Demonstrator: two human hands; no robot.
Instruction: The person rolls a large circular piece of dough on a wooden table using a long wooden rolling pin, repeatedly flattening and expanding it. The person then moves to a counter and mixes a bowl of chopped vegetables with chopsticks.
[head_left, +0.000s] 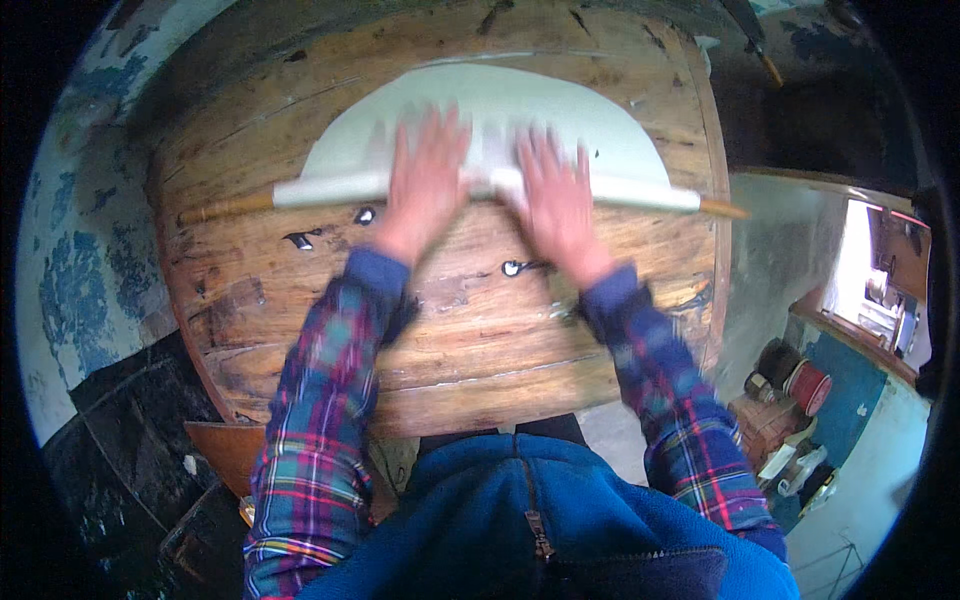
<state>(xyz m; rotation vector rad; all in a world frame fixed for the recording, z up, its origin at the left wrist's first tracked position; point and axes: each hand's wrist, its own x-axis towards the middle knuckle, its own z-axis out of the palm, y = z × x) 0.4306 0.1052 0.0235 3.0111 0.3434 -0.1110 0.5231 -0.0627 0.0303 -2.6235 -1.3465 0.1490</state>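
A large, thin sheet of pale dough lies on a worn wooden board. Its near part is wrapped around a long wooden rolling pin, whose bare ends stick out on both sides. My left hand lies flat across the wrapped pin, left of the middle, fingers spread and pointing away from me. Beside it, my right hand rests palm down over the pin, right of the middle, fingers also apart. Both hands are blurred, and neither is wrapped around the pin.
Dark holes and cracks mark the board. Dark tiles are at the lower left, beside a wall with peeling paint. At the right are a window, a red cylindrical object and bricks.
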